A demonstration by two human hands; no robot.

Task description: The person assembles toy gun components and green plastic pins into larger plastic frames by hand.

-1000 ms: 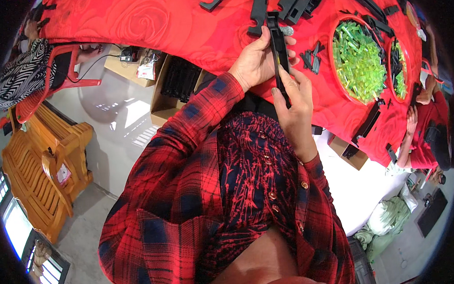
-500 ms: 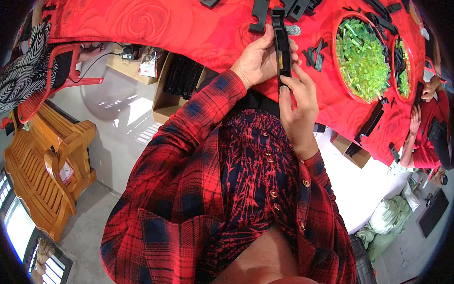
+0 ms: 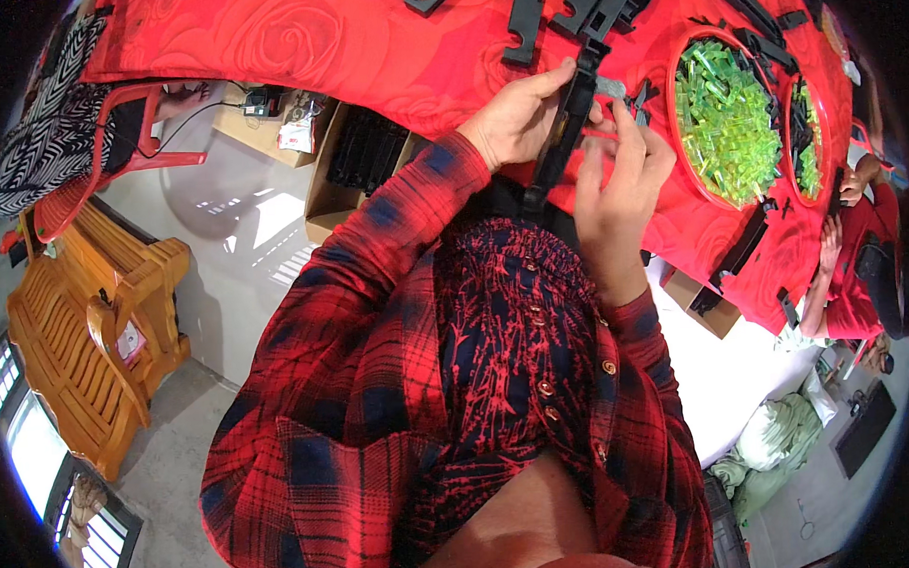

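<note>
My left hand (image 3: pixel 521 113) is closed around a long, narrow black plastic part (image 3: pixel 569 125). The part is held at a slant above the near edge of the red-covered table, its lower end close to my body. To its right is my right hand (image 3: pixel 626 183), apart from the part, with the fingers loosely spread and nothing visible in them. Beyond the right fingertips lie a small grey oval piece (image 3: pixel 610 88) and some thin black pieces (image 3: pixel 643 99). A red-rimmed bowl (image 3: pixel 672 126) of small clear yellow-green tubes (image 3: pixel 726 124) stands farther right.
More long black parts (image 3: pixel 527 21) lie at the table's far side. A second bowl (image 3: pixel 822 121) holds green tubes and black pieces. At the right edge another person's hand (image 3: pixel 831 241) rests near the table. Cardboard boxes (image 3: pixel 321 198), a red chair (image 3: pixel 66 202) and a wooden bench (image 3: pixel 86 347) stand left.
The black part has tilted, its lower end swinging down toward my body and left. My right hand has let go of it and moved right, its fingers spreading.
</note>
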